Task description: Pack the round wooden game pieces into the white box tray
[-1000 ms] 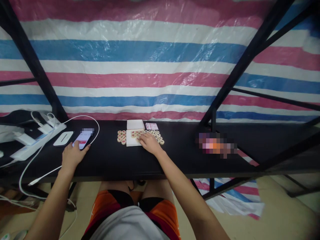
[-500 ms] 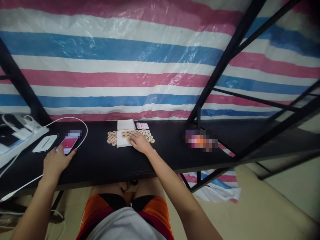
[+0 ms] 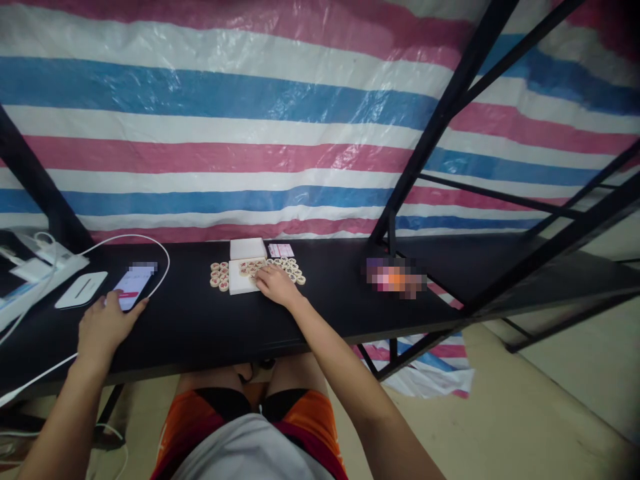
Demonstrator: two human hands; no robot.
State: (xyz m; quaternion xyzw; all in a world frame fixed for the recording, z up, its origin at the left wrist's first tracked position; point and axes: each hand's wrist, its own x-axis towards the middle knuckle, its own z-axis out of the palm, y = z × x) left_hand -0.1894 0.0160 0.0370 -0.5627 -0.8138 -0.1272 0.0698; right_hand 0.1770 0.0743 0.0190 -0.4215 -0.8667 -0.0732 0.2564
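My left hand (image 3: 106, 327) rests its spread fingers at the near edge of a phone (image 3: 133, 283), which lies on the black table with its screen lit. My right hand (image 3: 277, 284) is over an opened white box (image 3: 241, 285), fingers bent together at the round wooden Chinese chess pieces (image 3: 244, 271) in it. Whatever lies between those fingertips is hidden. Red-marked pieces (image 3: 219, 275) sit in rows left of the box. Dark-marked pieces (image 3: 299, 273) lie to its right, partly behind my hand.
Behind the box are its white lid half (image 3: 247, 249) and pink-and-white cards (image 3: 281, 250). A white flat device (image 3: 81, 291), a power strip (image 3: 47, 277) and a white cable (image 3: 167, 253) are at left. A blurred-out object (image 3: 395, 277) lies at right by black metal posts.
The phone screen has gone from mostly pink to mostly white with a pink band. The view has shifted slightly. Both hands stay at nearly the same places.
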